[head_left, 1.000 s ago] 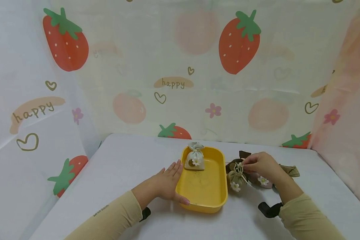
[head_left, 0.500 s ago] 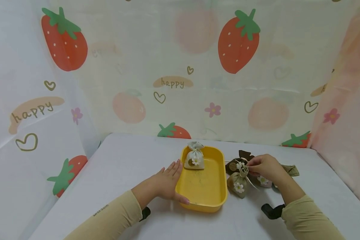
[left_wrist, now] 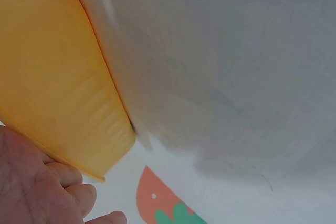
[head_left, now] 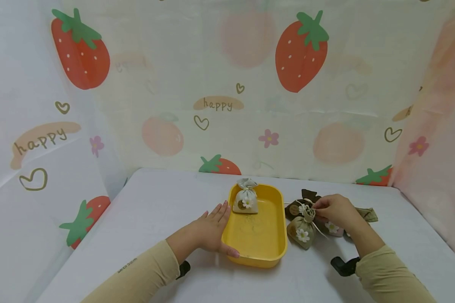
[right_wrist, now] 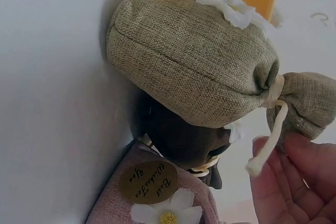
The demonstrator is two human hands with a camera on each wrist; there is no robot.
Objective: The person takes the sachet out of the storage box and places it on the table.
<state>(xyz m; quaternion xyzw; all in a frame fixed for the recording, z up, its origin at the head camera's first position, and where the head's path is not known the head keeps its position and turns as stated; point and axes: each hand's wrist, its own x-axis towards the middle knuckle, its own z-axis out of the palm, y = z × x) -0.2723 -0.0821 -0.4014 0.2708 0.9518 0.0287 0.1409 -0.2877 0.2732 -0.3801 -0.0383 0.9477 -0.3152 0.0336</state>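
My left hand [head_left: 208, 231] lies with straight fingers along the left rim of a yellow plastic tray [head_left: 255, 237]; the left wrist view shows the fingers against the tray's outer wall [left_wrist: 58, 72]. Inside the tray's far left corner stands a pale drawstring pouch [head_left: 242, 195] with a white flower. To the tray's right, my right hand [head_left: 335, 211] pinches the gathered neck of a khaki drawstring pouch [head_left: 296, 236]. In the right wrist view, this pouch [right_wrist: 184, 51] leans over a dark brown pouch [right_wrist: 178, 135], its cream cord dangling by the fingertips.
A dusty pink pouch [right_wrist: 107, 203] with a "Best Wishes For You" label lies near the brown one. Another khaki pouch top [head_left: 368, 214] shows past my right wrist. White cloth covers the table [head_left: 167, 198], and a strawberry-print curtain [head_left: 212, 63] hangs behind.
The khaki pouch has shifted slightly right and nearer to me in my right hand, its neck tipping right and uncovering more of the brown pouch. My left hand and the tray stay put.
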